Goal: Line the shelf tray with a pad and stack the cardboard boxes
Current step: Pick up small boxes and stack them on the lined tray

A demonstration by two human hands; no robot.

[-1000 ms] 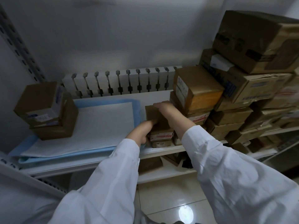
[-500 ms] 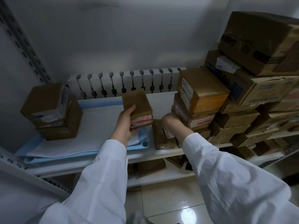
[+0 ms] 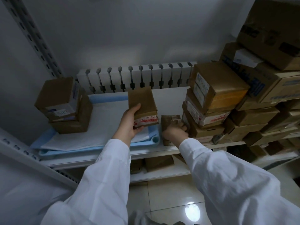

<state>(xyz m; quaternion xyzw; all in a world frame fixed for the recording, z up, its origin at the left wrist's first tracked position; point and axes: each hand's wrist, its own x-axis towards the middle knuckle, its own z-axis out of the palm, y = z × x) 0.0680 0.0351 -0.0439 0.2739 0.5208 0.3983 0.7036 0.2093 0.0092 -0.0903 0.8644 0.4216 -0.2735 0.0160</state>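
Left hand [image 3: 129, 123]: closed on the held box [image 3: 142, 103], with the thumb laid on its left face and the fingers tucked beneath the near, labelled end.
Held box: carried clear of the shelf [image 3: 170, 98], above the right margin of the pad [image 3: 103, 125]. It is tipped so that its brown top is seen.
Right hand [image 3: 174, 133]: curled over the low box [image 3: 169, 119], fingers hooked down its right side. How firm the hold is cannot be told.
Low box: set on the bare shelf, between the rolled right edge of the pad and the pile [image 3: 214, 98], touching or all but touching the pile.
Pad: spread over the left part of the shelf. A stack [image 3: 65, 106] of two boxes is borne at its far left, well apart from the held box.
Deciding relation: open pad and stack lie to the left of the held box, whose long axis runs front to back, away from the wearer. The left hand is the nearer to both.
Low box relative to grip: directly under the right palm, long axis likewise front to back.
Step judged: boxes are being taken from the right side to the padded left.
Risk judged: the pad's rolled edge may be caught when the box is set down.
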